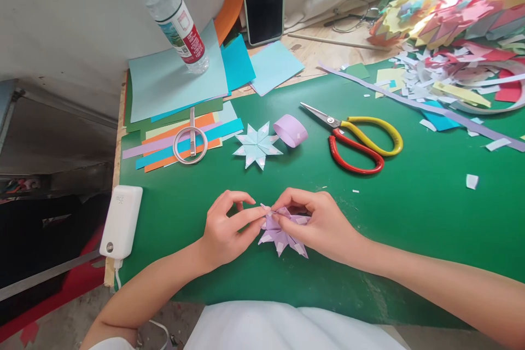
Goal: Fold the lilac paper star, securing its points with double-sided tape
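Observation:
A folded purple paper star (pixel 282 239) with pale tabs on its points is held just over the green table by both hands. My left hand (pixel 229 227) pinches its upper left point between thumb and index finger. Closed on the upper part of the star, my right hand (pixel 324 224) hides some of its points. Beyond the hands lies a light blue paper star (pixel 257 145) with several points. Beside that star sits a purple paper ring (pixel 291 130). Scissors (pixel 353 139) with one yellow and one red handle lie partly spread to the right.
At left are paper strips (pixel 164 147), a tape roll (pixel 190 145) and a white power bank (pixel 121 221) with a cable. A water bottle (pixel 176 22) stands on paper sheets. Paper scraps (pixel 443 76) and a long purple strip (pixel 410 103) lie at right, before a phone (pixel 263 0) and colourful folded paper (pixel 447 11).

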A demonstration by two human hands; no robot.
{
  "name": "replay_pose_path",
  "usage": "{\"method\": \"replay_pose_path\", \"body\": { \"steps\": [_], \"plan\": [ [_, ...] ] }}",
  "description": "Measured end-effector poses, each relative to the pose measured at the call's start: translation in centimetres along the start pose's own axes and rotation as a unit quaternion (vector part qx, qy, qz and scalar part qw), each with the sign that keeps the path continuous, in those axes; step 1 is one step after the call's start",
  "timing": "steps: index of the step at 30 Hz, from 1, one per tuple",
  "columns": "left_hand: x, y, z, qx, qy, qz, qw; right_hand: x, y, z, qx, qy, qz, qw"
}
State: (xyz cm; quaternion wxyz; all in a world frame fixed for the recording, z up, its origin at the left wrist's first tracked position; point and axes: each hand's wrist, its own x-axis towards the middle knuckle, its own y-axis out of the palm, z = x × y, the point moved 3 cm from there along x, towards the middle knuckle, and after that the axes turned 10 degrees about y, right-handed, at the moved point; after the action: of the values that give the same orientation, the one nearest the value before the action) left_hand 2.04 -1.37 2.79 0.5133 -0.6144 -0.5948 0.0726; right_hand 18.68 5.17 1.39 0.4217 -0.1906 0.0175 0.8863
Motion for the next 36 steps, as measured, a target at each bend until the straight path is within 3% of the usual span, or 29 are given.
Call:
{"method": "replay_pose_path", "body": {
  "steps": [5,8,14,20,29,36],
  "plan": [
    [0.2,0.2,0.4,-0.130,-0.108,-0.013,0.986,-0.1,0.2,-0.1,-0.007,0.004,0.028,1.000],
    [0.1,0.4,0.6,-0.188,-0.140,-0.004,0.972,-0.1,0.2,-0.1,-0.011,0.002,0.032,0.999],
    [0.0,0.4,0.6,-0.223,-0.196,0.001,0.955,-0.1,0.3,0.0,-0.014,-0.005,0.046,0.999],
    [-0.4,0.5,0.6,-0.251,-0.307,-0.030,0.917,-0.1,0.4,0.0,-0.045,-0.019,0.037,0.998],
    [-0.5,0.7,0.6,-0.208,-0.247,0.040,0.946,-0.2,0.6,0.0,-0.111,-0.060,0.030,0.992],
    [-0.8,0.3,1.3,-0.227,-0.337,-0.017,0.914,-0.1,0.2,0.1,-0.033,-0.006,0.051,0.998]
  ]
}}
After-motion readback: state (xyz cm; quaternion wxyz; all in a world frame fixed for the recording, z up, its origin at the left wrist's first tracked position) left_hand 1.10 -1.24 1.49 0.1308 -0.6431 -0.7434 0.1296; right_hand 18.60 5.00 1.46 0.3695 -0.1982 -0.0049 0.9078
